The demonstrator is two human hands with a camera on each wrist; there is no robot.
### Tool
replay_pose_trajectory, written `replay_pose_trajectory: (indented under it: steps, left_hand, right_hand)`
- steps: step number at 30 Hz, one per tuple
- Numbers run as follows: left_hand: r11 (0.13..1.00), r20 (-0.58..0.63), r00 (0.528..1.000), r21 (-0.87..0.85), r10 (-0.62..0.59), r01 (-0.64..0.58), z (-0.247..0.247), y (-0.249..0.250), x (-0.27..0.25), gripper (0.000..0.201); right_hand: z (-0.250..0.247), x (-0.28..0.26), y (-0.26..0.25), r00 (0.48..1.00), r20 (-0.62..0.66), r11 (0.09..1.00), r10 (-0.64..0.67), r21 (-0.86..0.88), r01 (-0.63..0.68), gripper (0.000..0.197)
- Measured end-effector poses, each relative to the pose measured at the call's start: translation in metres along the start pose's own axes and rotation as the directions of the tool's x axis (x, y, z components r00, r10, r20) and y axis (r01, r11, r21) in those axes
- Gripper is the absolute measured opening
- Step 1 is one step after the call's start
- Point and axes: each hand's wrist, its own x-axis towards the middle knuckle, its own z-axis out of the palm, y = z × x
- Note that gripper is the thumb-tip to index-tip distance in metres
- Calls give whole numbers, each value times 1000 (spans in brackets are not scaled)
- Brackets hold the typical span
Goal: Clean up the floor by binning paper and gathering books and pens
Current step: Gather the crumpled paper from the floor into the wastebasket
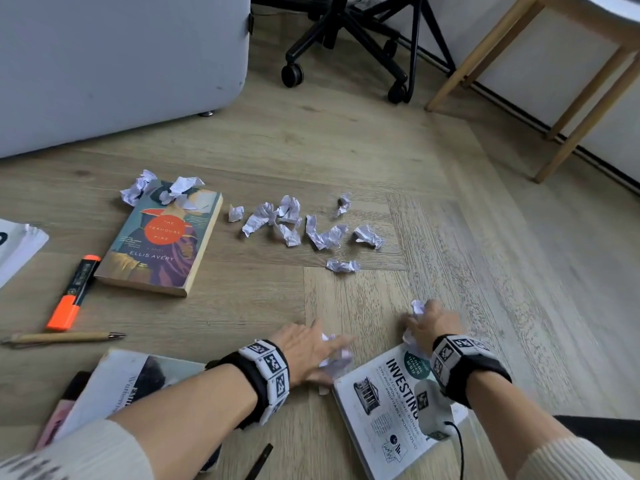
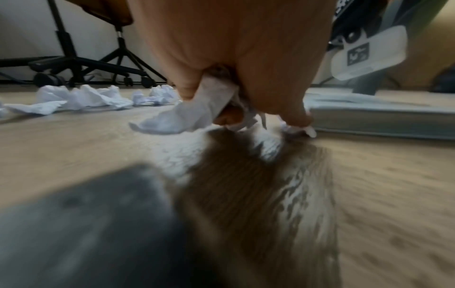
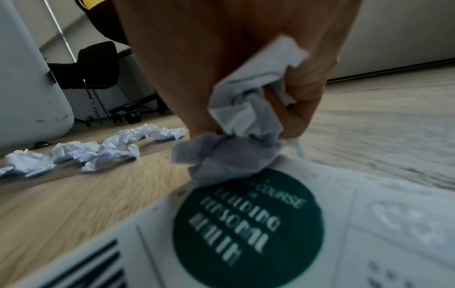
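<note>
meanwhile both hands clutch crumpled paper: left hand (image 1: pixel 306 344) and right hand (image 1: pixel 431 322), lower centre, each grip full; best bin these before the mid-frame scraps (image 1: pixel 294 223).

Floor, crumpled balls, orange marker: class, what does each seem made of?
Floor: likely wood-look laminate, matte; printed grain, plank seams.
Crumpled balls: thin white paper; sharp creases hold shape.
Orange marker: apparently smooth plastic; bright uniform colour, moulded cap.

Home office or study: wood-plank floor (image 1: pixel 346 150); black swivel chair base (image 1: pixel 346 39) on castors, pale wooden table legs (image 1: pixel 588 109) just right of it.
</note>
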Motion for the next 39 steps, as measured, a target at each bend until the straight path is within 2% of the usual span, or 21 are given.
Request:
replay_pose_trajectory:
  steps: [3, 5, 7, 10, 12, 14, 16, 18, 22, 24, 26, 29, 32, 34, 36, 38, 39]
  left_hand:
    - [994, 3, 996, 49, 94, -94, -5, 4, 0, 39]
    - [988, 9, 988, 39, 151, -151, -8, 6, -3, 20]
    - [987, 21, 987, 22, 161, -162, -9, 7, -8, 14]
    - [1000, 40, 999, 9, 26, -26, -12, -5, -17, 32]
    - [992, -31, 994, -69, -107, 105, -24, -22, -31, 31]
    - [973, -123, 970, -132, -208, 192, -41, -47, -55, 29]
    - [949, -205, 935, -189, -289, 252, -61, -70, -91, 25]
    - [918, -298, 879, -252, -373, 305, -79, -93, -135, 22]
    - [820, -429, 700, -342, -571, 459, -113, -132, -246, 31]
    - [759, -484, 587, -373, -649, 533, -131, -151, -310, 28]
    - [677, -531, 438, -433, -726, 596, -147, -169, -375, 24]
    - [556, -571, 197, -566, -797, 608, -161, -190, -459, 24]
    - [425, -534, 5, -667, -845, 612, -158, -207, -527, 24]
    - [339, -495, -115, -728, -861, 595, -146, -222, -557, 23]
    - [245, -400, -213, -821, -892, 516, -132, -235, -577, 25]
    - [144, -272, -281, -903, -920, 405, -121, -250, -584, 28]
    - [104, -216, -295, -930, -931, 353, -117, -258, -584, 32]
  right_hand:
    - [0, -1, -4, 993, -41, 993, -109, 37, 110, 25]
    - [-4, 1, -8, 982, -7, 982, -190, 16, 190, 20]
    - [-11, -3, -19, 971, -12, 971, -239, 26, 239, 16]
    - [-23, -16, -49, 954, -70, 944, -292, 141, 299, 11]
    - [-33, -30, -78, 938, -87, 907, -336, 240, 347, 13]
    - [-50, -49, -114, 908, -120, 849, -400, 325, 417, 21]
    - [-69, -69, -153, 876, -148, 795, -459, 371, 479, 15]
    - [-88, -91, -196, 832, -183, 732, -523, 404, 549, 14]
    - [-131, -151, -296, 716, -293, 593, -634, 410, 693, 17]
    - [-153, -193, -352, 644, -340, 513, -686, 402, 759, 18]
    - [-174, -240, -408, 566, -376, 420, -734, 405, 812, 15]
    - [-194, -313, -483, 467, -410, 295, -783, 417, 860, 10]
    - [-198, -375, -548, 393, -457, 185, -798, 435, 881, 7]
    - [-194, -404, -584, 400, -470, 140, -787, 495, 858, 8]
    - [-187, -424, -614, 440, -470, 157, -765, 527, 835, 12]
    - [-178, -432, -635, 523, -465, 236, -714, 544, 805, 21]
    - [-171, -433, -643, 560, -458, 261, -691, 564, 783, 27]
